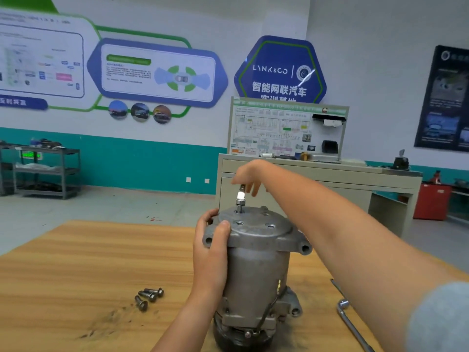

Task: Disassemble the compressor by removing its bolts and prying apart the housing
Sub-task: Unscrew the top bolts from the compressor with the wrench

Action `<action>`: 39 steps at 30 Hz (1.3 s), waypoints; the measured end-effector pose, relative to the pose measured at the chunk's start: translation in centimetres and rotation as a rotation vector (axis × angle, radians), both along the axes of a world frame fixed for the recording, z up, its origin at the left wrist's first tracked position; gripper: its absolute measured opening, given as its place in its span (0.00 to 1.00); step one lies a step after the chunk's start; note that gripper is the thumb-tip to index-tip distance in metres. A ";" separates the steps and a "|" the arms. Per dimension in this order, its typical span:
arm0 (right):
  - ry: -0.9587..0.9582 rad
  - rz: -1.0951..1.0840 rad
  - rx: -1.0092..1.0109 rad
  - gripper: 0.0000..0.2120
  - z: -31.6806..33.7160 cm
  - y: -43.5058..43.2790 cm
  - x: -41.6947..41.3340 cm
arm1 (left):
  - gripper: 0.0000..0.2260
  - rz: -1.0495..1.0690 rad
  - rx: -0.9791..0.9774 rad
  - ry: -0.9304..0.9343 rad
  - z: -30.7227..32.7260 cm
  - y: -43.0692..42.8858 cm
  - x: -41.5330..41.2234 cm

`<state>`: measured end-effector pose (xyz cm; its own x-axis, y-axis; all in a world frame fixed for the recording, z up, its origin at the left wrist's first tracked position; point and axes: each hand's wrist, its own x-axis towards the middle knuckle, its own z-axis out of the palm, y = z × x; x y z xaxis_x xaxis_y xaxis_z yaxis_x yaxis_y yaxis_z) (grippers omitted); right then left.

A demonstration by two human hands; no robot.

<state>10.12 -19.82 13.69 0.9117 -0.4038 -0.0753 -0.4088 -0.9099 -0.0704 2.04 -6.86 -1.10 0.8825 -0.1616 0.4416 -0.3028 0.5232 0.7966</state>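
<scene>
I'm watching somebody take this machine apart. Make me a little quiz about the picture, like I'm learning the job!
1. True or false: the compressor stands upright on the wooden table.
2. How many loose bolts lie on the table? A) two B) three C) six
3. Fill the gap: the ___ hand pinches the socket tool on top of the compressor.

Key
1. True.
2. B, three, lying close together.
3. Right. The right hand pinches the tool, and the left hand grips the compressor near its top.
</scene>
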 end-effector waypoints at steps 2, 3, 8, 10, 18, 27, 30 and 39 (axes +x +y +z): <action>0.051 0.161 -0.040 0.23 -0.2 4.5 2.1 | 0.09 -0.003 0.001 -0.011 0.0 -0.1 0.3; 0.051 0.239 -0.056 0.23 -0.3 6.9 2.8 | 0.08 0.005 -0.002 -0.016 -0.1 -0.2 0.3; -0.253 0.587 -0.062 0.18 -2.1 15.2 -2.1 | 0.11 0.054 -0.008 -0.017 -0.1 -0.1 0.3; -0.590 0.734 0.004 0.17 -4.0 15.2 -7.0 | 0.09 0.026 -0.066 0.121 0.0 -0.5 1.0; -1.264 0.564 0.785 0.04 -7.9 3.4 -20.1 | 0.07 0.036 0.040 -0.020 -0.1 -0.1 0.0; -1.031 0.178 -0.062 0.10 -6.5 -7.2 -16.0 | 0.09 0.081 0.069 -0.033 0.2 0.2 0.0; -0.743 0.281 -0.481 0.19 -5.8 -7.2 -15.3 | 0.09 0.067 0.101 -0.023 0.0 0.3 0.1; -0.863 0.545 -0.868 0.06 -3.8 -6.2 -16.3 | 0.14 0.343 0.429 -0.353 1.1 2.6 0.2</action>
